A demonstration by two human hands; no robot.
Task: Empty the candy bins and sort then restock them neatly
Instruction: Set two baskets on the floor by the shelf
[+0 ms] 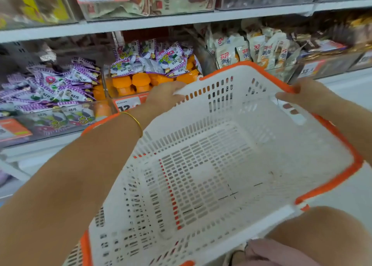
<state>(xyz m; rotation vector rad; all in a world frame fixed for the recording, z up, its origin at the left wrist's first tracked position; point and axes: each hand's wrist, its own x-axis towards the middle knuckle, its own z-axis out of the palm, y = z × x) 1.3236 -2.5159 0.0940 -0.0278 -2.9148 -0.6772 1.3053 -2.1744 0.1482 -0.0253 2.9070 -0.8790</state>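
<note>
I hold a white slotted plastic basket [291, 145] with an orange rim in front of the shelf; nothing lies inside it. My left hand [165, 96] grips its far left rim, fingers curled over the edge. My right hand [302, 96] grips the far right rim. Behind the basket, a clear bin [106, 82] holds orange jelly cups [141, 82] with purple candy packets [149, 58] piled on top. The bin to its left is full of the same purple packets [56, 86].
Cream and orange snack packets [251, 50] fill a bin to the right. Orange price tags [128, 104] hang on the bin fronts. An upper shelf [161, 21] carries more clear bins. White shelf ledge [346, 84] runs below the bins.
</note>
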